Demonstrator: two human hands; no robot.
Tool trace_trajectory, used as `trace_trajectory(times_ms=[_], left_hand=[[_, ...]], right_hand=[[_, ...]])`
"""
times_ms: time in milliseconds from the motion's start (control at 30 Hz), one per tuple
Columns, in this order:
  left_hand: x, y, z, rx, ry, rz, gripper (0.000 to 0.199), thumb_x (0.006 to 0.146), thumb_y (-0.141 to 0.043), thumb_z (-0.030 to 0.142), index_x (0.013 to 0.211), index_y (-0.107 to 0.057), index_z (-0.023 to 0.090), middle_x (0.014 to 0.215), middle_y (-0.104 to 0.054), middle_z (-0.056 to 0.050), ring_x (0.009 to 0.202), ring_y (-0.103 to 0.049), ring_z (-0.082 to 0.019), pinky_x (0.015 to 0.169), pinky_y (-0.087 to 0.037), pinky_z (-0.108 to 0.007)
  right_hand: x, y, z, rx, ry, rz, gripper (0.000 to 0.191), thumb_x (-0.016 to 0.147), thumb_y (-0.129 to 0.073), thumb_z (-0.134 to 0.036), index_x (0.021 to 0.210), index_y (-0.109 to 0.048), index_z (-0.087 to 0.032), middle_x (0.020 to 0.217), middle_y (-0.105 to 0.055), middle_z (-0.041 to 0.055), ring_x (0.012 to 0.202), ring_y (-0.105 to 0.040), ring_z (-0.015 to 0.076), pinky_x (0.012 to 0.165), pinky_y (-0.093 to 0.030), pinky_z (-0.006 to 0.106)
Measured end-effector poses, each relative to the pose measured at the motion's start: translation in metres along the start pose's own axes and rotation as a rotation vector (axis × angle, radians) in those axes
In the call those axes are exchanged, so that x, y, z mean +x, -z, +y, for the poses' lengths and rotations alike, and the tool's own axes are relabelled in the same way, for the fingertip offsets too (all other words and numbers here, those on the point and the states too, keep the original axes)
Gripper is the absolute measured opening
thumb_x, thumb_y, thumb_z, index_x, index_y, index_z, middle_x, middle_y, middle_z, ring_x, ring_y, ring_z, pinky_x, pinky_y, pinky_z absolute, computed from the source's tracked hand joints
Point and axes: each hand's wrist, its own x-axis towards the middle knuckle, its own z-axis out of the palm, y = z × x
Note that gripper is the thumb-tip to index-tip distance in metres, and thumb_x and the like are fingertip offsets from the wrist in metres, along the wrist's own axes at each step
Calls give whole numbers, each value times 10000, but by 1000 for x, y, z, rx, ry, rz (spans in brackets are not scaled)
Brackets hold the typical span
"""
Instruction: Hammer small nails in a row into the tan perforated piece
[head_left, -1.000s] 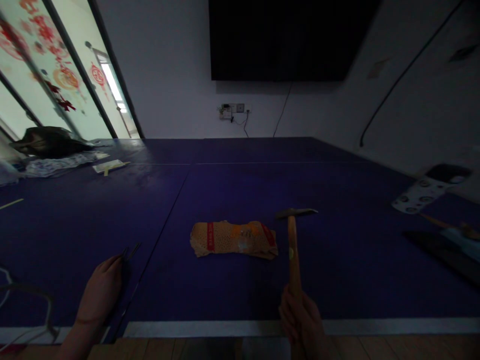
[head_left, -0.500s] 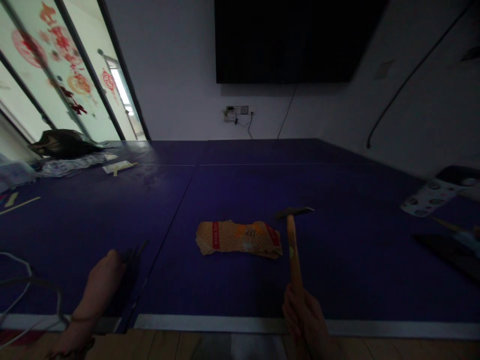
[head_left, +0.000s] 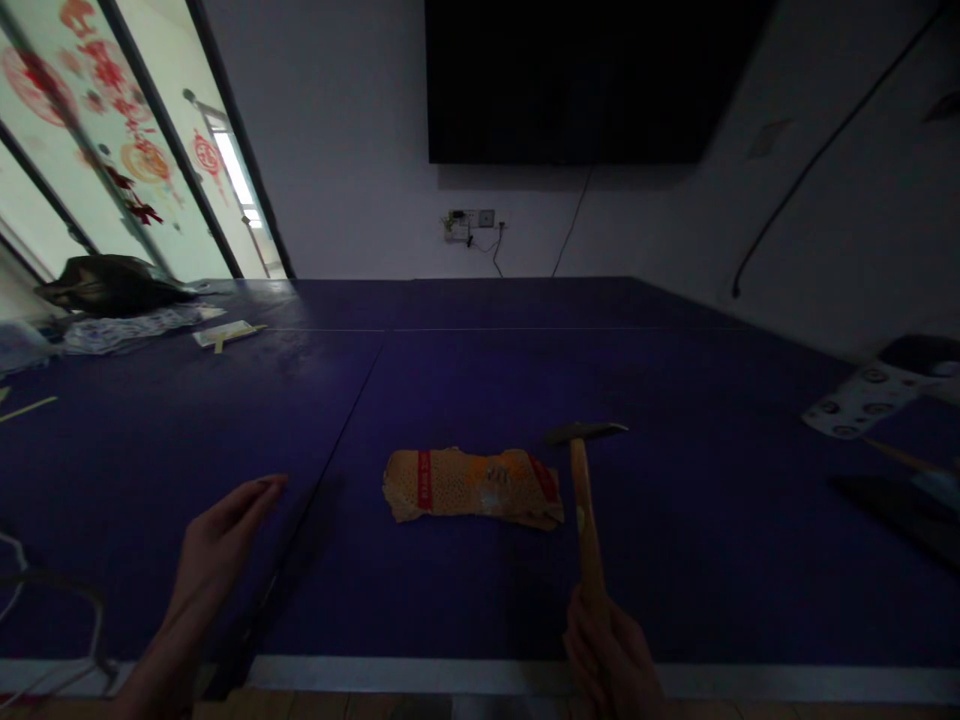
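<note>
Head cam: right hand (head_left: pixel 609 645), bottom edge right of centre, is wrapped around a wooden-handled hammer with a dark metal head (head_left: pixel 587 530). Just left of that, lower middle of the frame, a crumpled tan speckled paper packet with red bands (head_left: pixel 469 487) lies on the dark purple tabletop (head_left: pixel 480 385). Left hand (head_left: pixel 225 535), lower left, has its fingertips bunched close, can't tell if it's pinching anything tbh.

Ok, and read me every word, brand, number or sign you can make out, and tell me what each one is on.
I can't read any for certain.
Tan package: pale lettering on its left red band, too blurred to read.
Package's orange patch: dark marks, too blurred to read.
Hanging red ornament: a character-like design, too small and blurred.
</note>
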Motion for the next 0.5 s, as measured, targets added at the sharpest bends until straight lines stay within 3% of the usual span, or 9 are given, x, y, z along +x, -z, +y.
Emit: trace_trajectory(times_ms=[67,200,333,433,500], left_hand=[[1,-21,33,-285,92,-92,326,719,-487,436,790,-629,152,825,-688,-54,798,-629,-221,727,-501,-321],[8,-74,83,-540,46,-312,231,674,-559,353,684,-644,138,732,-686,-54,711,-625,-188,685,-488,-277],[16,-134,111,-508,-111,-484,138,680,-576,268,633,-634,152,658,-660,-19,660,-600,-153,631,-457,-236],[17,-168,121,-399,-195,-519,59,681,-575,180,660,-624,156,640,-636,-1,637,-579,-136,604,-433,-220],[14,-182,123,-315,-230,-503,62,698,-560,159,683,-620,154,649,-627,-4,637,-572,-138,602,-423,-226]], right_hand=[[-3,-2,1,28,11,56,463,470,-772,-459,758,-529,-189,431,-441,-91,287,-355,37,248,-287,134],[-9,-8,0,58,45,74,456,507,-760,-451,795,-532,-181,452,-446,-96,295,-347,22,253,-250,109],[-14,-10,-3,29,54,81,435,519,-759,-434,801,-538,-188,467,-464,-86,314,-396,44,271,-288,131],[-16,-12,-4,27,58,100,436,509,-762,-437,801,-545,-196,490,-498,-71,359,-457,69,308,-344,148],[-16,-13,-4,50,63,142,469,478,-775,-442,814,-546,-207,512,-521,-67,393,-481,73,347,-380,151]])
